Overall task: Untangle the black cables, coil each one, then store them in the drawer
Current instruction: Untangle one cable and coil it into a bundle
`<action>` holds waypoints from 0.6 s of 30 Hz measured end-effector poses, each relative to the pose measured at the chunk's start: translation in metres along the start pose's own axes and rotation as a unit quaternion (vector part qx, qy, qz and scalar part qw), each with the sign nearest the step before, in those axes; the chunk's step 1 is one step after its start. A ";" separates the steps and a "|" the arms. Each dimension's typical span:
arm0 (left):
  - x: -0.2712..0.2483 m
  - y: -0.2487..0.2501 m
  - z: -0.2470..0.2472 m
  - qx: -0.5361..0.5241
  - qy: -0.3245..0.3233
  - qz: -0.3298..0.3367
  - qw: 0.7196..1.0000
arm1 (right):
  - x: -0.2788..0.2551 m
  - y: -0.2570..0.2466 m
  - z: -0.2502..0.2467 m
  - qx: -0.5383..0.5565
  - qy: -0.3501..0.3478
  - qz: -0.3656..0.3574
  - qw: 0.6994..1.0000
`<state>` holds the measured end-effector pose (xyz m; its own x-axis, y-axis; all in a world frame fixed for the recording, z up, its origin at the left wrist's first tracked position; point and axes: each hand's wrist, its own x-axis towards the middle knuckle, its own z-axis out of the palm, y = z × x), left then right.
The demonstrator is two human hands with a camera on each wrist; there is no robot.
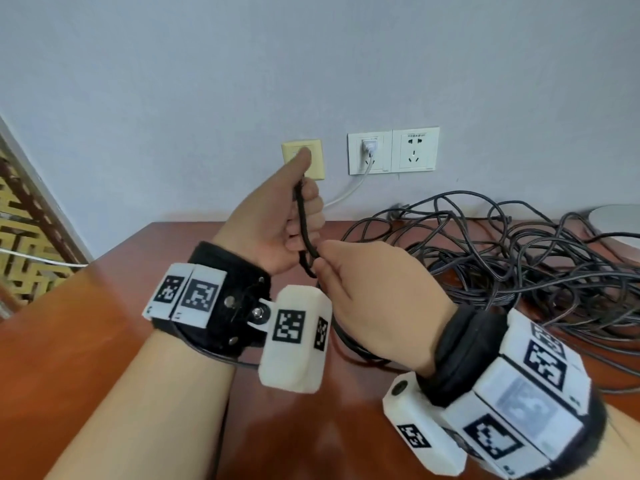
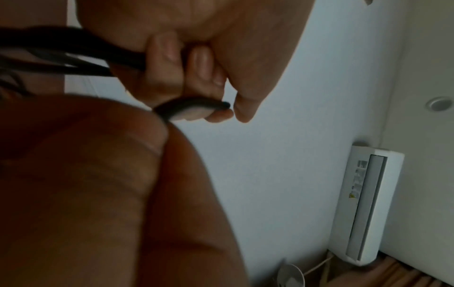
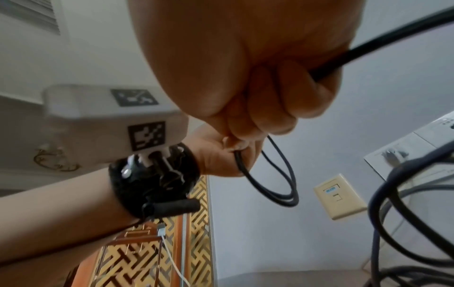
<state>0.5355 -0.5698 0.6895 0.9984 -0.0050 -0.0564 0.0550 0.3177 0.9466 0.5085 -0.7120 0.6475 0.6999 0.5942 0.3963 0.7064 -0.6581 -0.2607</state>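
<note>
A big tangle of black cables [image 1: 502,258] lies on the brown table [image 1: 104,341], right of my hands. My left hand [image 1: 277,223] is raised above the table, its fingers curled round a small coil of black cable [image 1: 304,226]. In the right wrist view the coil's loops [image 3: 275,186] hang below that hand. My right hand [image 1: 367,285] sits just right of the left one and pinches the same cable [image 1: 317,256] at the coil's lower end. The cable [image 3: 368,46] runs out of my right fist towards the pile. In the left wrist view my right hand's fingers [image 2: 172,64] grip the black strands [image 2: 98,62].
Wall sockets [image 1: 393,150] with a white plug [image 1: 369,147] and a beige wall plate [image 1: 313,161] are behind my hands. A white round object [image 1: 616,223] stands at the table's far right. A gold lattice panel [image 1: 24,223] is on the left. No drawer is in view.
</note>
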 end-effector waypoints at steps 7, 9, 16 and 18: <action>-0.001 0.008 -0.007 -0.060 -0.012 -0.003 0.998 | -0.001 -0.002 -0.006 0.015 -0.014 -0.025 0.999; 0.000 0.009 -0.009 -0.084 -0.039 -0.003 0.996 | -0.002 -0.002 -0.007 0.000 -0.005 -0.028 1.000; 0.002 0.008 -0.027 -0.217 -0.310 -0.135 0.916 | -0.007 -0.007 -0.004 0.012 -0.019 -0.008 1.000; 0.000 0.011 -0.029 -0.223 -0.357 -0.150 0.894 | -0.008 -0.005 -0.003 -0.002 -0.030 -0.002 1.000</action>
<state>0.5354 -0.5386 0.6906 0.7023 -0.7071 0.0820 0.4701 0.5472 0.6926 0.4992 -0.7148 0.6488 0.7026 0.6232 0.3435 0.7085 -0.6575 -0.2562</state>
